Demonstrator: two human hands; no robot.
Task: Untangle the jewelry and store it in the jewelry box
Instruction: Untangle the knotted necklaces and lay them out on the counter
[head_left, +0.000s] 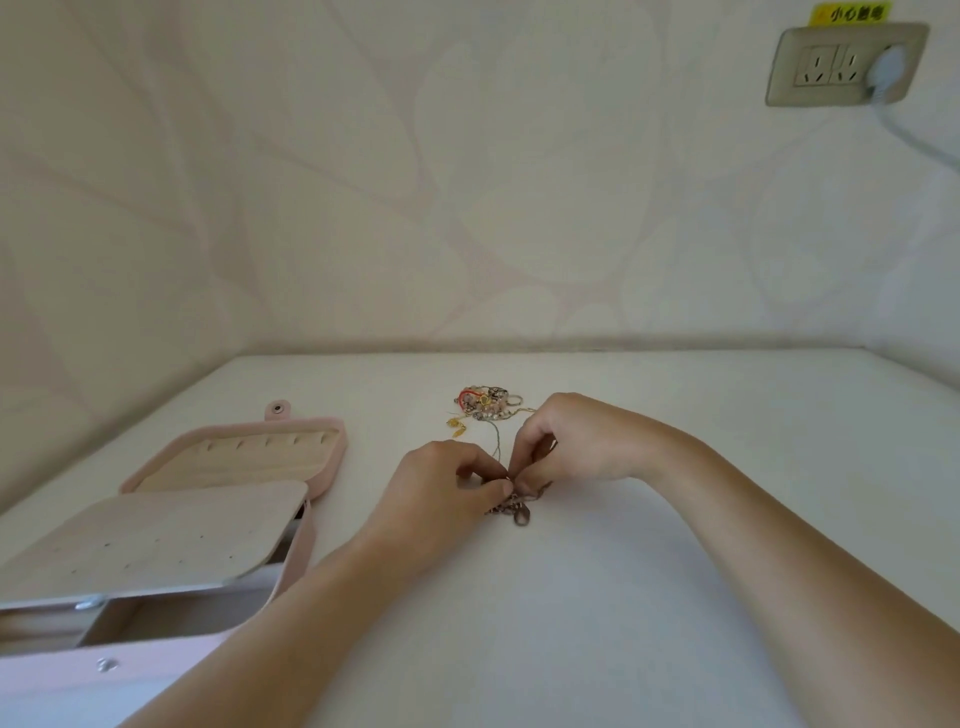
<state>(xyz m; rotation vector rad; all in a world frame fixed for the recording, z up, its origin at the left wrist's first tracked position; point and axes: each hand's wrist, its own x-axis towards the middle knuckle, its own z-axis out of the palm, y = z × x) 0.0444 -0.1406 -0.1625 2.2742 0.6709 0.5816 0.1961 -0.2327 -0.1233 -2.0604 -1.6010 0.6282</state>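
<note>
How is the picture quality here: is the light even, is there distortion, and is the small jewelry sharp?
Head view: soft, even light, faint shadows under the left hand and right hand; wide-angle distortion bows the table edge and tilts the wall socket; the jewelry pile and the chain both hands pinch look small and soft; no strong glare.

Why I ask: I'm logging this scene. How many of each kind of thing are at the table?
Jewelry box: 1
Tangled jewelry pile: 1
Brown chain: 1
Hands: 2, left hand, right hand
Total: 5
</note>
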